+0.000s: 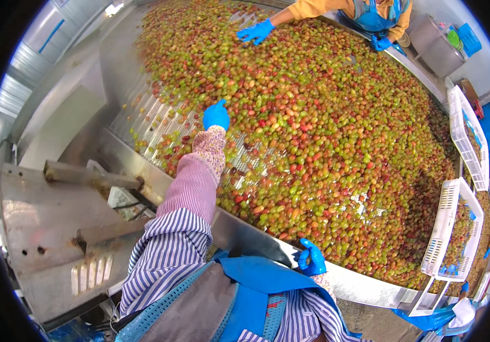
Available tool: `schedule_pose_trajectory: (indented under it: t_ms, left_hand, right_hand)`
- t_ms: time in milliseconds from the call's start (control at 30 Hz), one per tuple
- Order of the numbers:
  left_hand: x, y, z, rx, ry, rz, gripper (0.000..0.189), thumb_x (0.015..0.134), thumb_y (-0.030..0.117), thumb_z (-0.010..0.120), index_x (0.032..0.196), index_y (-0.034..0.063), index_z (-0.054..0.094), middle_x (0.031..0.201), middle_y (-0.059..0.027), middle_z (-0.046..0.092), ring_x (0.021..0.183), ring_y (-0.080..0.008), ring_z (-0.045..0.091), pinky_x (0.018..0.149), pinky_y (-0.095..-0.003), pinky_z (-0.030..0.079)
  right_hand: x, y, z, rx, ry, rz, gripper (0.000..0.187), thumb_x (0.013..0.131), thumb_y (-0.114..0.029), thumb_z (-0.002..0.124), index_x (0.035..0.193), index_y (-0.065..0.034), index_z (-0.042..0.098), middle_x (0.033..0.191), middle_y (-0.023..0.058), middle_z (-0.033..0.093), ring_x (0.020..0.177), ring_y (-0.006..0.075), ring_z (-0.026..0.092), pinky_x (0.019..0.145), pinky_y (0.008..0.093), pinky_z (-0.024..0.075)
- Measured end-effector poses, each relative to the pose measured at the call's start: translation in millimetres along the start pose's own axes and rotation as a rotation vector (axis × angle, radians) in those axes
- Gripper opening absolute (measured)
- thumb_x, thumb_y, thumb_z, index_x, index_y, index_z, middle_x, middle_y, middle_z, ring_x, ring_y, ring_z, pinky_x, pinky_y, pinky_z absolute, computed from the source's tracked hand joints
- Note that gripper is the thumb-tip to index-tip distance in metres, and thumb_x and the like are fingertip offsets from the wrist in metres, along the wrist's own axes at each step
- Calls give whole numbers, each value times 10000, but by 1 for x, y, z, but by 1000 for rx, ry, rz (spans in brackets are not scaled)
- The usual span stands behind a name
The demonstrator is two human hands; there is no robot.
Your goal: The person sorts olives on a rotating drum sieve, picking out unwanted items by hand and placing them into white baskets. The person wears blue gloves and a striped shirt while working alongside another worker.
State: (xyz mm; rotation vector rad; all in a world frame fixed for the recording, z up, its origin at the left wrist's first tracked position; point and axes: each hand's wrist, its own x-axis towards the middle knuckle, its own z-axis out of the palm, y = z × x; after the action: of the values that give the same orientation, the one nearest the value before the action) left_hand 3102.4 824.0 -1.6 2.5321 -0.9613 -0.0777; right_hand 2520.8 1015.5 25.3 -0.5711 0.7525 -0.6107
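My left hand (pixel 216 116), in a blue glove, reaches over a slatted metal sorting bed (pixel 159 112) spread with small oval red and green fruits (pixel 313 141) that look like grapes. One of its fingers points out over the fruit; the rest are curled, and whether they hold anything is hidden. At the near metal rim (pixel 270 239) is my right hand (pixel 312 259), also blue-gloved. Its index finger and thumb are bent with a gap between them, and nothing shows in the grasp.
Across the bed, another person's gloved hand (pixel 256 32) touches the fruit. White plastic crates (pixel 431 256) stand at the right end, with other workers' arms beyond. Metal machinery (pixel 56 222) with a protruding square bar (pixel 91 176) lies to my left.
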Motion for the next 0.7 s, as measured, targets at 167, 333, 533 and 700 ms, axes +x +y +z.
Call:
schedule_pose_trajectory:
  t_ms: [167,333,533,700]
  left_hand:
    - [35,13,5,252,-118,-99,352,960,371,684,1304,294,698,1109,-108,713,1016,-322,702,826,-485,597]
    - [19,-5,-1,275,-88,78,283,902,384,755,1099,186,805,1032,-109,725,916,-311,693,777,-514,586]
    - [-56,2,-21,-62,34,324,257,927,300,719,943,49,770,911,-173,704,816,-362,666,765,-492,543]
    - [-179,68,-53,-90,-461,612,256,947,244,637,1104,59,720,1011,-199,692,919,-390,657,794,-506,531]
  right_hand:
    - [7,-3,9,19,242,256,540,1060,-313,538,1464,43,497,687,62,629,644,199,604,648,369,553]
    - [13,4,8,47,-39,86,627,1054,-351,558,1498,74,437,711,43,632,638,185,587,880,407,569]
    - [24,-5,35,-4,175,196,505,1036,-287,571,1396,67,557,671,38,596,644,172,579,988,460,536]
    - [67,-43,102,-317,245,82,461,1056,-322,578,1432,-57,589,738,28,615,579,117,568,516,253,459]
